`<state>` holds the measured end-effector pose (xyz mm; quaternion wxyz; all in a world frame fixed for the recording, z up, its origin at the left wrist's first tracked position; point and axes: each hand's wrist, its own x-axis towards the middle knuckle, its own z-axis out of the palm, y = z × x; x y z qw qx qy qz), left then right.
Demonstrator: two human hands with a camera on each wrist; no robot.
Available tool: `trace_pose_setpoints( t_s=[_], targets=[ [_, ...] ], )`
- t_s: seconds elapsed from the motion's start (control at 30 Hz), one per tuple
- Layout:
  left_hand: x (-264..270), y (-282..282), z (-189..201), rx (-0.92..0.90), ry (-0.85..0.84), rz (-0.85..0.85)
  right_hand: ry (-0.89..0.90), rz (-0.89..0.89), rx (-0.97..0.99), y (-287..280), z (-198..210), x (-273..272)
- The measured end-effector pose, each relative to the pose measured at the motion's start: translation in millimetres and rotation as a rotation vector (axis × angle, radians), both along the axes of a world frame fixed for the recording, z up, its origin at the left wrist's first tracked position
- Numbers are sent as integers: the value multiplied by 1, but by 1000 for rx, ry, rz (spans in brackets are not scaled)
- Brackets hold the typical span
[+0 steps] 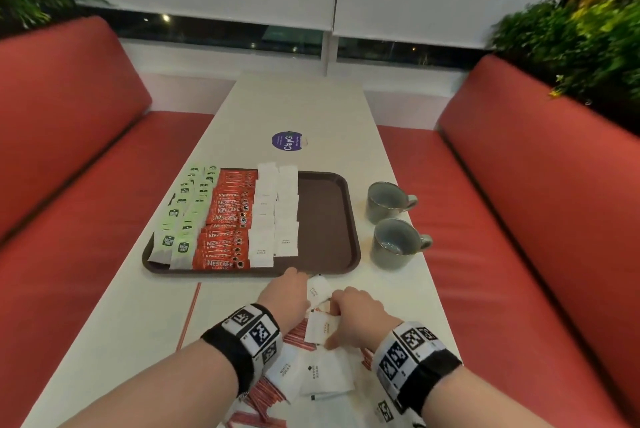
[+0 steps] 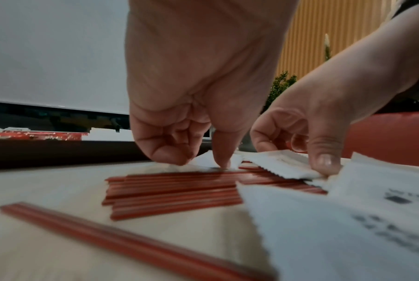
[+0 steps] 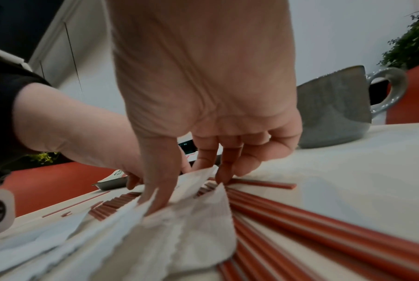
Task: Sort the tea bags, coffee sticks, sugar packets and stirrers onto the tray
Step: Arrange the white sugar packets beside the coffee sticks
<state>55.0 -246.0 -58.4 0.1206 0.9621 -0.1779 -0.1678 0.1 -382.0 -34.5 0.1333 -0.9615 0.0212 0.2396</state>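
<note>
The brown tray [image 1: 325, 219] holds rows of green tea bags [image 1: 187, 216], red coffee sticks [image 1: 228, 219] and white sugar packets [image 1: 277, 213]; its right part is bare. Just in front of it, both hands work over a pile of loose sugar packets [image 1: 322, 375] lying on red stirrers [image 1: 298, 332]. My left hand [image 1: 304, 292] has curled fingers and pinches one sugar packet [image 1: 317, 289] against the table. My right hand [image 1: 334, 323] pinches another sugar packet [image 1: 320, 327] between thumb and fingers, its edge lifted off the stirrers [image 2: 174, 192].
Two grey mugs [image 1: 388, 202] [image 1: 394, 244] stand right of the tray. One lone stirrer [image 1: 188, 313] lies left of the hands. A purple round sticker [image 1: 289, 141] sits beyond the tray. Red benches flank the narrow table on both sides.
</note>
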Motion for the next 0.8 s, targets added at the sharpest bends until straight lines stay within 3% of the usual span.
trace_pose_setpoints(
  t_s=[0.33,0.43,0.6,0.8],
  targets=[
    [1,7,-2,-106,112,195,-25,-147,323,-10,-7,5],
    [2,16,4,-148,147,231,-30,-242,518,-19,-3,4],
    [2,37,18,-378,157,324,-45,-423,946,-27,17,15],
    [0,80,50,-627,40,432,-235,-387,856,-4,37,68]
  ],
)
